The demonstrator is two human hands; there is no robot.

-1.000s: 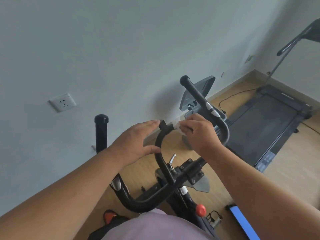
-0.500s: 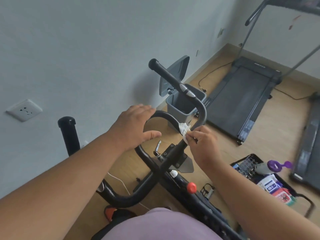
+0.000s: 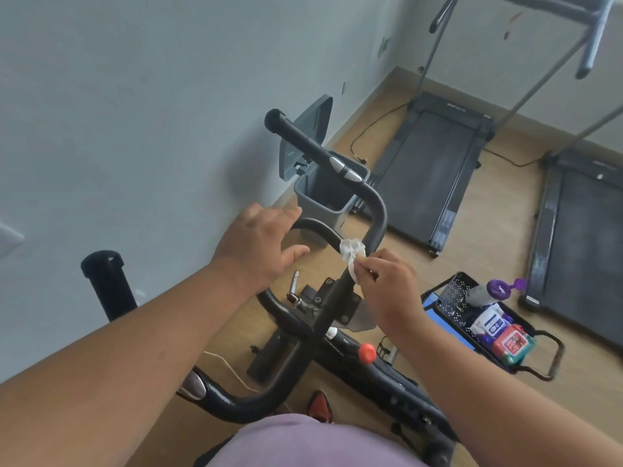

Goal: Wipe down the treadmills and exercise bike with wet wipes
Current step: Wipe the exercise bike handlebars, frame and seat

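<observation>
I'm wiping the exercise bike's handlebar (image 3: 376, 217) at centre frame: right hand (image 3: 387, 291) pinches the wet wipe (image 3: 351, 254), left hand (image 3: 259, 251) steadies, fingers relaxed; next, I'd rub along the bar.

You see a wood floor (image 3: 488, 257): the bike (image 3: 337, 332) stands there, bin (image 3: 323, 197) beyond it, basket (image 3: 472, 311) and treadmills (image 3: 435, 170) rightward.

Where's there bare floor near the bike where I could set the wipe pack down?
Bare wood floor lies between the gray bin, the near treadmill and the black basket. A narrower strip runs between the two treadmills, crossed by a cable at its far end. It is crowded under the bike frame: pedal, cord and base bar.
</observation>
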